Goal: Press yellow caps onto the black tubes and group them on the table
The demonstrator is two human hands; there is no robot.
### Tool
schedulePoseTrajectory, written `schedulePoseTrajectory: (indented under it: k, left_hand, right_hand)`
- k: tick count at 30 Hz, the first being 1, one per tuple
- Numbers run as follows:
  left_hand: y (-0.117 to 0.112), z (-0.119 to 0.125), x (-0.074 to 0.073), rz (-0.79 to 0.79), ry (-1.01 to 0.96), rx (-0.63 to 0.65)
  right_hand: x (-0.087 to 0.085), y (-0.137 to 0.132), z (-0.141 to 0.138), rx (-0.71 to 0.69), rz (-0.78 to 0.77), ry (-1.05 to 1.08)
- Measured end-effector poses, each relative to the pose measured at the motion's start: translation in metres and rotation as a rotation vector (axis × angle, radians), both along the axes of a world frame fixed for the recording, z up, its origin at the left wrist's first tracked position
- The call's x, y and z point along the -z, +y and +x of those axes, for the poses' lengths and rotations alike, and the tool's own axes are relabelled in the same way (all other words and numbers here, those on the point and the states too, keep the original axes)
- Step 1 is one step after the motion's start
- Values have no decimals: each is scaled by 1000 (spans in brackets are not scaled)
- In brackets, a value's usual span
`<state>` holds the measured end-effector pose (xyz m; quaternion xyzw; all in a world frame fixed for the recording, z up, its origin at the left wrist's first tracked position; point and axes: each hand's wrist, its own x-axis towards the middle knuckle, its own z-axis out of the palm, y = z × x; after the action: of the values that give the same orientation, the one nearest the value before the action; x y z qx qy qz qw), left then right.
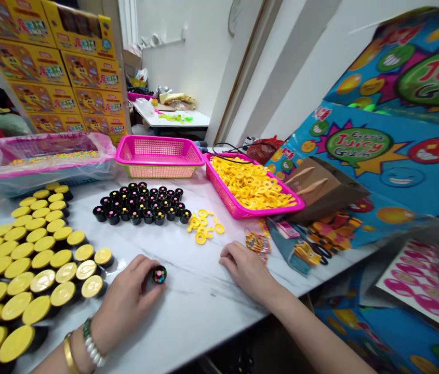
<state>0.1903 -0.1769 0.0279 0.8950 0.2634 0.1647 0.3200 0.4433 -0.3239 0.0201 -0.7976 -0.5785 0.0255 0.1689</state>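
My left hand (131, 285) has its fingers and thumb around a small black cup (159, 275), open at the top with coloured candy balls inside. Resting on the marble-look table, my right hand (248, 272) has its fingers curled and pressed together; what they hold, if anything, is hidden. Just beyond it lie small printed packets (258, 244). Several loose yellow plastic ring pieces (201, 237) are a little further off, to the left. Behind both hands stands a group of black cups (149, 214) with candy in them. Left of my left hand are rows of black cups with yellow lids (62, 294).
A pink basket of yellow ring pieces (298, 205) stands at back right, beside an empty pink basket (160, 141). A plastic-lined basket (104, 150) holds tiny candies. Yellow boxes (98, 96) are stacked behind. Blue gum cartons (390, 156), a brown bag (320, 192) and scissors (318, 248) are at right.
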Motion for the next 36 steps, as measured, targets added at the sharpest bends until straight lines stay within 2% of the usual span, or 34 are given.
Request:
schedulePoseTrajectory:
  k: [3, 7, 9, 11, 15, 20, 24, 29, 32, 34, 36]
  left_hand:
    - [0, 1, 0, -2, -21, -14]
    - [-4, 2, 3, 19, -56, -116]
    - [-6, 2, 5, 25, -55, -158]
    - [-7, 1, 6, 6, -50, -171]
    - [-5, 1, 3, -60, -31, -118]
    - [-3, 2, 0, -80, -21, -79]
    - [-2, 3, 0, -86, -57, -120]
    - [0, 5, 4, -132, -94, -173]
    - [0, 4, 5, -140, -73, -172]
    - [0, 4, 5, -145, -34, -156]
    - [1, 3, 5, -148, 3, -131]
  right_hand:
    - [-7, -2, 14, 42, 0, -80]
    - [-18, -7, 50, 237, 201, -439]
    - [-22, -7, 63, 270, 247, -538]
    - [-23, -3, 62, 178, 282, -493]
    - [-13, 11, 26, -90, 287, -308]
    - [1, 22, -6, -197, 140, -297]
    - [3, 12, -31, -348, 207, -298]
    - [10, -16, -74, -586, 232, -170]
    - [14, -26, -90, -691, 227, -119]
    - [9, -28, -97, -755, 195, -23]
    - [-1, -24, -102, -818, 120, 203]
